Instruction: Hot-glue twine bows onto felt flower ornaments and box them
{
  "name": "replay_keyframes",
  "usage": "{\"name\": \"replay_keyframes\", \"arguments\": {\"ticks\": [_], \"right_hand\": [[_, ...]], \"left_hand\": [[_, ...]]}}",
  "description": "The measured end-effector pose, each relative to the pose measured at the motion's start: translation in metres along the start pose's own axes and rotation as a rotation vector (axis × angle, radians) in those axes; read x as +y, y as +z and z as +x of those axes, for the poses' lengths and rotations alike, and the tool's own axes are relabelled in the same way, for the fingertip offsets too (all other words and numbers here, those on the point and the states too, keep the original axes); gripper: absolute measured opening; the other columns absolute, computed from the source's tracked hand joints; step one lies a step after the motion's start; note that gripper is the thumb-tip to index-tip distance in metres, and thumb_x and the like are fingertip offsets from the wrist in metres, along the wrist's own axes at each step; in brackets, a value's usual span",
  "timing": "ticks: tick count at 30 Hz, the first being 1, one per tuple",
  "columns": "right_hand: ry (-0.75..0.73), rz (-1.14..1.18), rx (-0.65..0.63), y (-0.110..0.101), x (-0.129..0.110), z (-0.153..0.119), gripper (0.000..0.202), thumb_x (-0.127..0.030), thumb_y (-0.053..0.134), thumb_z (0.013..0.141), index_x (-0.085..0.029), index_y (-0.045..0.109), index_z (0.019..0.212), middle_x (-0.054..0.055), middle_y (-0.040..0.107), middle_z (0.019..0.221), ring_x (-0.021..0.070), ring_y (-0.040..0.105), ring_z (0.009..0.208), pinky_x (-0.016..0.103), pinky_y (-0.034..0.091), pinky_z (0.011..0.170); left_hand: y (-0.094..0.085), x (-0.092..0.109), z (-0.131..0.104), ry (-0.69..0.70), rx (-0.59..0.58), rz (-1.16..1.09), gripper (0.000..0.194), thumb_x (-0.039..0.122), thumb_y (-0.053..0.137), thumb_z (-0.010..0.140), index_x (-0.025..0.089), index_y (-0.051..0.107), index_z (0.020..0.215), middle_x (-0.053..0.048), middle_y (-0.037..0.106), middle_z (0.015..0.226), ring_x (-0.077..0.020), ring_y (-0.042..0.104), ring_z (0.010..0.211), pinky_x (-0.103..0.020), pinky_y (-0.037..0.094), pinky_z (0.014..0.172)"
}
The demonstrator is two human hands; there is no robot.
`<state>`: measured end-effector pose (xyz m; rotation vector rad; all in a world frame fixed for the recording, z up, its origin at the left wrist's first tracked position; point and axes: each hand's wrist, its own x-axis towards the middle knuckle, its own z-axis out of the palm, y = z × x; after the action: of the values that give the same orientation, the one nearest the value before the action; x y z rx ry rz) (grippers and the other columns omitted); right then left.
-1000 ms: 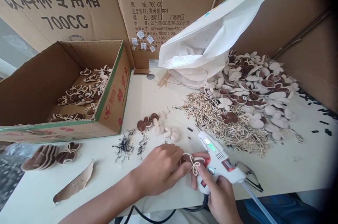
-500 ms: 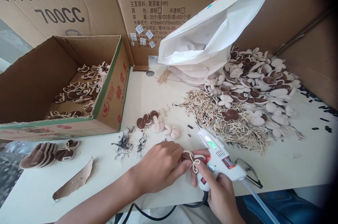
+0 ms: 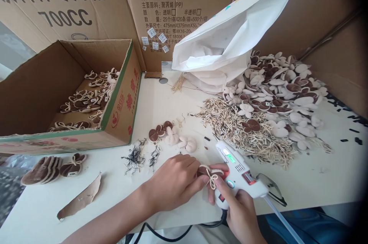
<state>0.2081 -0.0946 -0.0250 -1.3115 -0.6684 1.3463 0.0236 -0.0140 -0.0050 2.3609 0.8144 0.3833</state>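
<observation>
My left hand [image 3: 176, 182] pinches the left side of a small brown fabric piece [image 3: 204, 171] with a cream cord bow [image 3: 212, 179] on its front. My right hand [image 3: 238, 205] has its thumb on the bow's right side and fingers behind the piece. A white glue gun [image 3: 238, 171] with a green lit display rests against my right hand, its nozzle pointing up and left. Whether the hand also grips its handle is partly hidden. Beyond my hands lie brown pieces [image 3: 157, 133] and cream puffy ones [image 3: 188, 143].
An open carton [image 3: 117, 102] with bow pieces stands left. Stacked brown pieces [image 3: 43, 170] and a cardboard scrap [image 3: 80, 198] lie in front of it. Cord bows [image 3: 244, 136], a fabric heap [image 3: 287, 83], a white bag [image 3: 218, 44] and glasses [image 3: 276, 190] are right. A black cable [image 3: 166, 237] hangs at the table's edge.
</observation>
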Motion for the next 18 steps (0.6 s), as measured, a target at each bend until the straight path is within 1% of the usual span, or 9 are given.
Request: {"name": "replay_keyframes", "arguments": {"ticks": [5, 8, 9, 10, 12, 13, 14, 17, 18], "right_hand": [[-0.005, -0.009, 0.005, 0.001, -0.002, 0.000, 0.037, -0.054, 0.086, 0.093, -0.021, 0.075, 0.106, -0.004, 0.064, 0.059, 0.0172, 0.056, 0.059, 0.030, 0.045, 0.062], [0.001, 0.017, 0.009, 0.003, -0.002, -0.001, 0.038, -0.054, 0.089, 0.090, -0.021, 0.077, 0.105, -0.004, 0.064, 0.059, 0.0181, 0.056, 0.059, 0.030, 0.046, 0.063], [0.007, 0.022, 0.022, 0.003, -0.002, -0.001, 0.037, -0.054, 0.090, 0.088, -0.021, 0.078, 0.099, -0.004, 0.064, 0.059, 0.0180, 0.056, 0.059, 0.030, 0.046, 0.062], [0.013, 0.019, 0.047, 0.003, -0.001, -0.001, 0.038, -0.056, 0.092, 0.086, -0.021, 0.077, 0.088, -0.003, 0.063, 0.057, 0.0177, 0.054, 0.058, 0.030, 0.044, 0.061], [0.024, 0.018, 0.120, 0.002, 0.000, 0.000, 0.048, -0.060, 0.093, 0.083, -0.022, 0.069, 0.066, -0.002, 0.062, 0.054, 0.0176, 0.054, 0.057, 0.031, 0.043, 0.059], [0.026, 0.026, 0.154, 0.001, 0.001, 0.001, 0.050, -0.061, 0.094, 0.082, -0.023, 0.067, 0.063, -0.002, 0.062, 0.053, 0.0178, 0.055, 0.056, 0.031, 0.042, 0.059], [0.021, 0.041, 0.174, 0.000, 0.002, 0.002, 0.048, -0.060, 0.094, 0.082, -0.023, 0.069, 0.066, -0.002, 0.063, 0.052, 0.0177, 0.055, 0.054, 0.031, 0.041, 0.057], [-0.030, 0.098, 0.134, 0.000, 0.002, 0.005, 0.036, -0.053, 0.093, 0.084, -0.022, 0.075, 0.090, -0.004, 0.065, 0.053, 0.0172, 0.053, 0.049, 0.031, 0.040, 0.055], [-0.042, 0.104, 0.114, 0.001, 0.001, 0.006, 0.035, -0.051, 0.093, 0.085, -0.022, 0.074, 0.091, -0.004, 0.065, 0.053, 0.0171, 0.053, 0.049, 0.032, 0.041, 0.056]], "left_hand": [[0.000, 0.000, 0.001, -0.010, 0.003, -0.034, 0.050, 0.043, 0.028, 0.120, 0.018, 0.062, 0.093, -0.007, 0.067, 0.086, -0.0225, 0.058, 0.074, -0.035, 0.044, 0.073], [-0.001, 0.001, 0.001, -0.017, -0.001, -0.067, 0.048, 0.042, 0.030, 0.120, 0.018, 0.064, 0.095, -0.007, 0.068, 0.087, -0.0234, 0.060, 0.077, -0.036, 0.045, 0.076], [-0.002, 0.002, 0.001, -0.021, 0.001, -0.080, 0.047, 0.042, 0.032, 0.120, 0.019, 0.064, 0.094, -0.007, 0.068, 0.087, -0.0233, 0.060, 0.077, -0.036, 0.044, 0.076], [-0.003, 0.003, 0.000, -0.029, 0.004, -0.104, 0.047, 0.042, 0.033, 0.120, 0.019, 0.064, 0.093, -0.007, 0.068, 0.086, -0.0229, 0.060, 0.076, -0.036, 0.043, 0.076], [-0.008, 0.004, -0.002, -0.063, 0.031, -0.182, 0.049, 0.041, 0.030, 0.120, 0.020, 0.063, 0.090, -0.005, 0.067, 0.085, -0.0216, 0.059, 0.075, -0.035, 0.042, 0.075], [-0.011, 0.004, -0.002, -0.089, 0.070, -0.230, 0.052, 0.041, 0.028, 0.120, 0.021, 0.063, 0.088, -0.005, 0.067, 0.084, -0.0211, 0.059, 0.075, -0.035, 0.042, 0.075], [-0.013, 0.004, -0.003, -0.124, 0.128, -0.279, 0.054, 0.042, 0.026, 0.121, 0.021, 0.062, 0.087, -0.004, 0.066, 0.083, -0.0206, 0.059, 0.076, -0.035, 0.041, 0.075], [-0.016, -0.002, -0.002, -0.290, 0.348, -0.412, 0.056, 0.048, 0.027, 0.120, 0.021, 0.060, 0.084, -0.002, 0.061, 0.077, -0.0189, 0.057, 0.072, -0.033, 0.041, 0.071], [-0.016, -0.004, -0.001, -0.351, 0.408, -0.447, 0.055, 0.051, 0.030, 0.120, 0.021, 0.058, 0.083, -0.001, 0.059, 0.075, -0.0180, 0.055, 0.069, -0.032, 0.040, 0.069]]}}
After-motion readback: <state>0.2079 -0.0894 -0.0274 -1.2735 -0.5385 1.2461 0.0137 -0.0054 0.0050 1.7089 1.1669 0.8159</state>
